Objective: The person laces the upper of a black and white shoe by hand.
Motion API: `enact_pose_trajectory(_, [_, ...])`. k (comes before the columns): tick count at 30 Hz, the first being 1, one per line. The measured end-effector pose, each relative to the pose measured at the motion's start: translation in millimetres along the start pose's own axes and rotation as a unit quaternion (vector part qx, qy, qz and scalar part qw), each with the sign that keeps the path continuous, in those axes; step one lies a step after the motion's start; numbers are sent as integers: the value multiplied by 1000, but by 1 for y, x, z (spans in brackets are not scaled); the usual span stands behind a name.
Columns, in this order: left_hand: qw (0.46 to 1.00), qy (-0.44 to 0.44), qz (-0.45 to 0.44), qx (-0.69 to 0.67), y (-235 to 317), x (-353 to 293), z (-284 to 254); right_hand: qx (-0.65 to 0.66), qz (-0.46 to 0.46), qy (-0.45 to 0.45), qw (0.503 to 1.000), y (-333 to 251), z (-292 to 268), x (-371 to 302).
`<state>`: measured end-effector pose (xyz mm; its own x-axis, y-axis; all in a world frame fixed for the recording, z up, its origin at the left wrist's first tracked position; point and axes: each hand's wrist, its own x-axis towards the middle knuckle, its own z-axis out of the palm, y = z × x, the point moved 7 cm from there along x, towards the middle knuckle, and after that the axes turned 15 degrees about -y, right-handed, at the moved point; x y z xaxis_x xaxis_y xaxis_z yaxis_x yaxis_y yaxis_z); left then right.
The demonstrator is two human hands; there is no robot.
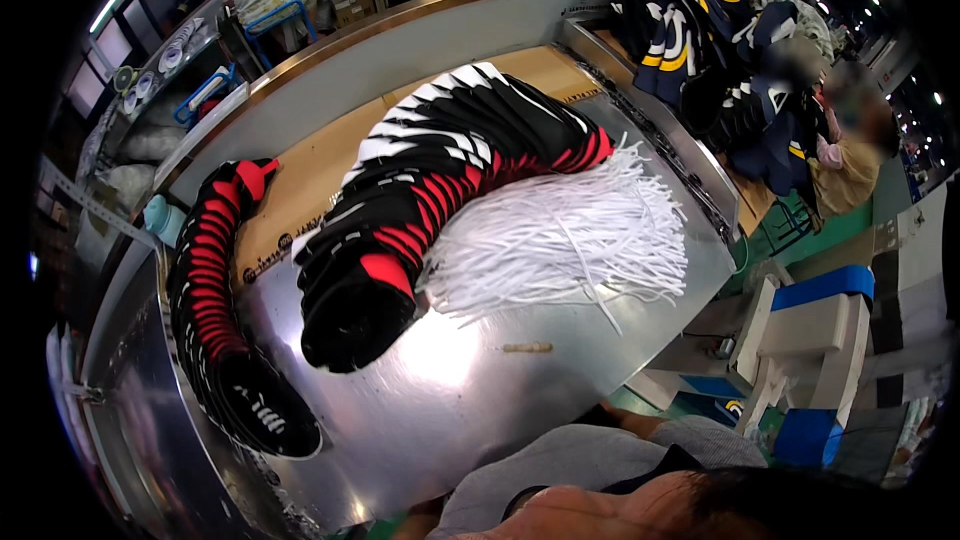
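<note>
Neither of my hands shows; only skin of an arm appears beside my grey clothing (560, 460) at the lower edge. On the metal worktable (470, 410) a long curved stack of black, white and red shoe uppers (440, 155) leans over, its nearest piece facing me. Against its right side lies a big bundle of white shoelaces (570, 235), their ends spread out. A second row of black and red shoe uppers (208, 270) runs along the left edge. Nearer to me than the laces lies a short light-brown stick (527, 347).
Cardboard (285, 205) lines the table's far side beneath the stacks, behind a raised rim (400, 25). Navy, white and yellow shoe pieces (680, 40) pile up at the far right, near a co-worker (845, 170). White-and-blue equipment (815, 325) stands at right. A turquoise bottle (160, 218) is at left.
</note>
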<state>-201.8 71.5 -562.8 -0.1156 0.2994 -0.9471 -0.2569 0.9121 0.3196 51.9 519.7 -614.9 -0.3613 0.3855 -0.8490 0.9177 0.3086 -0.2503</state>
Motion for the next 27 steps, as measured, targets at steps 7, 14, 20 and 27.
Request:
enact_pose_trajectory(7, [906,301,68,290,-7,-62,-38,266,-209,29,941,-99,-117,-104])
enact_pose_trajectory(14, [878,-28,477,-6,242,-286,46,307,-435,-103,840,-237,-164,-318])
enact_pose_trajectory(20, [780,46,560,-274,343,-329,45,296,-538,-141,777,-345,-153,-371])
enact_pose_trajectory(27, [744,225,614,-141,340,-342,19,111,-577,25,808,-356,-177,-356])
